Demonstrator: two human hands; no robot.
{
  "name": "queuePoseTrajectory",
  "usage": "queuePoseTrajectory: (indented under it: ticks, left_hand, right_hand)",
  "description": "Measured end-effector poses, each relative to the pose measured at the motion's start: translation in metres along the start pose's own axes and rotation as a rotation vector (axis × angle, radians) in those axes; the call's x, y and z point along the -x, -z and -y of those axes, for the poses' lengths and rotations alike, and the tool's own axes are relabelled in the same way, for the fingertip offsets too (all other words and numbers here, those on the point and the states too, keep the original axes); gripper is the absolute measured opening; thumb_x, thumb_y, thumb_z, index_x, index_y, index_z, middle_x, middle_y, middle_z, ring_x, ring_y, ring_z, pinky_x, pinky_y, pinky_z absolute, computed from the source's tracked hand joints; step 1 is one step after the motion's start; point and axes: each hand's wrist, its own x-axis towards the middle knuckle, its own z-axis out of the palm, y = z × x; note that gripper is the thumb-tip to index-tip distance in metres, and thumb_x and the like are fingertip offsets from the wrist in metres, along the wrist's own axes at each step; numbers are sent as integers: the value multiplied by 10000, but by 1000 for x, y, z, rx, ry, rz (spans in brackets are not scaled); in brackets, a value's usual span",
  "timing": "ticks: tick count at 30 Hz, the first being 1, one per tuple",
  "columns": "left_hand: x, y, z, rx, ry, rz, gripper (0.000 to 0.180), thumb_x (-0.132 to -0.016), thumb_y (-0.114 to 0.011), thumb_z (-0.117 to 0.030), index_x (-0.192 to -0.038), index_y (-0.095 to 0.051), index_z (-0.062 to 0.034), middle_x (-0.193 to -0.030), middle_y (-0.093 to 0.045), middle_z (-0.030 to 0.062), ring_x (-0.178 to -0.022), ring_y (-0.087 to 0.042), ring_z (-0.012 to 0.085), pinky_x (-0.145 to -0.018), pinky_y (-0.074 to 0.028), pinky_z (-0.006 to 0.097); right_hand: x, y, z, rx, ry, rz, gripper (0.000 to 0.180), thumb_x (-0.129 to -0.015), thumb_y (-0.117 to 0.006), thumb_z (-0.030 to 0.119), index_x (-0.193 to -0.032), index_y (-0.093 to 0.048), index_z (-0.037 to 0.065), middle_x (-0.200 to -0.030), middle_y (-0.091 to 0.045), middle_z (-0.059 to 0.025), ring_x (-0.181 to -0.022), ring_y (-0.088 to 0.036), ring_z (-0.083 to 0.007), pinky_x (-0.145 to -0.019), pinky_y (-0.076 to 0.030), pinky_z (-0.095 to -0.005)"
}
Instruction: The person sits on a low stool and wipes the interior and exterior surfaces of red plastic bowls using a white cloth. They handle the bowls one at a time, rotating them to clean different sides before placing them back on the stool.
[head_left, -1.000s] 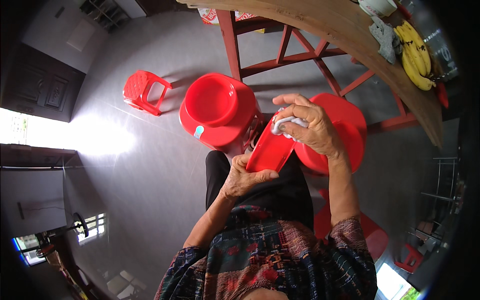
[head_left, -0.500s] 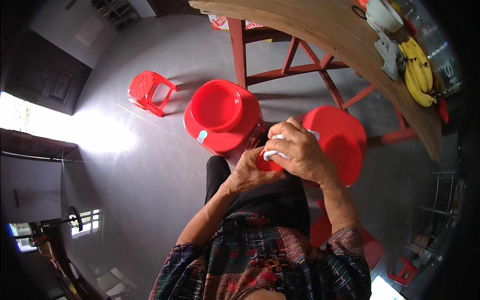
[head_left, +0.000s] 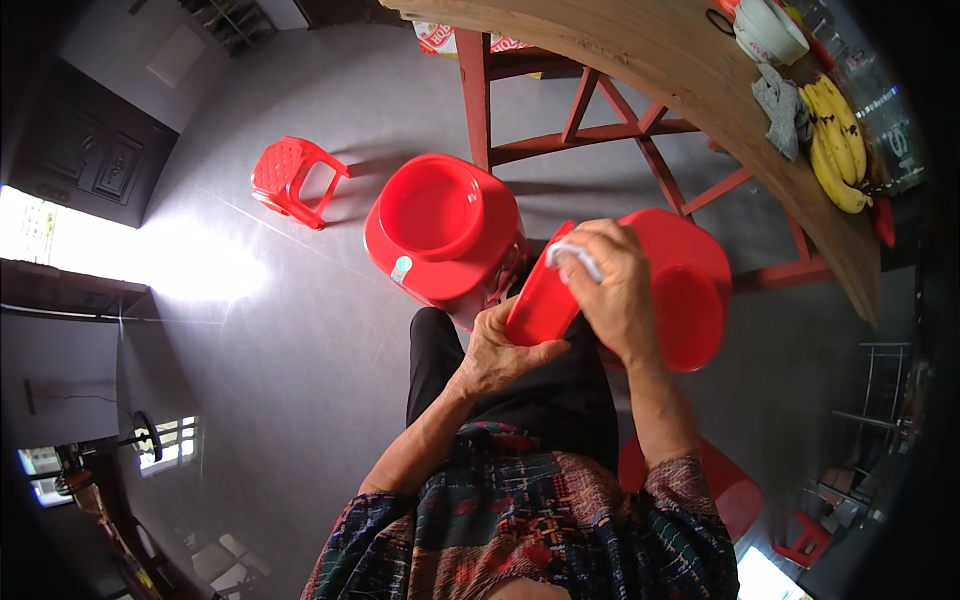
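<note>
Two hands work one small red dish (head_left: pixel 542 300), held tilted above the lap. Left hand (head_left: pixel 497 352) fingers clasp its lower edge; right hand (head_left: pixel 612 290) fingers press a white cloth (head_left: pixel 574 256) onto it. Two red basins (head_left: pixel 440 235) stand on the floor just beyond.

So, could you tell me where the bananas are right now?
The bananas lie on the wooden table at the head view's upper right, beside a grey cloth.

A small round pale label (head_left: pixel 401 269) sits on the red tub's near-left rim; a red-and-white printed carton (head_left: pixel 440 36) stands far, under the table.
</note>
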Motion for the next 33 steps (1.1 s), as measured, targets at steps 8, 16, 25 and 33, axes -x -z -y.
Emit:
queuePoseTrajectory:
  ticks: [8,16,25,33]
  left_hand:
    - [-2,4,16,106,-95,-129,365,-750,-776,-113,-1069,-616,-34,-975,-655,-3,-916,-566,62,-826,-484,268]
    - [6,0,11,36,-34,-39,415,-691,-823,-142,-1045,-639,-25,-911,-661,-4,-860,-573,59,-793,-483,252]
    - [-1,3,27,152,-47,-138,397,-706,-809,-122,-1049,-630,-33,-935,-663,4,-874,-575,62,-799,-486,261]
    - [9,-2,14,64,-4,-37,391,-705,-808,-101,-1048,-636,-24,-907,-655,-11,-861,-570,47,-782,-482,241]
  right_hand:
    - [30,-20,26,267,484,2,301,-691,-704,91,-975,-615,49,-1009,-587,-81,-863,-571,-233,-681,-433,-344]
    - [-6,4,-19,-22,-54,94,165,-865,-580,51,-1003,-619,-30,-915,-614,-117,-685,-621,-150,-567,-520,-249]
    - [30,-13,21,232,464,103,264,-682,-676,31,-944,-663,60,-998,-607,-63,-891,-552,-253,-784,-484,-351]
    - [11,2,1,-8,102,120,198,-701,-710,25,-881,-645,76,-1011,-581,-56,-953,-555,-266,-798,-487,-353]
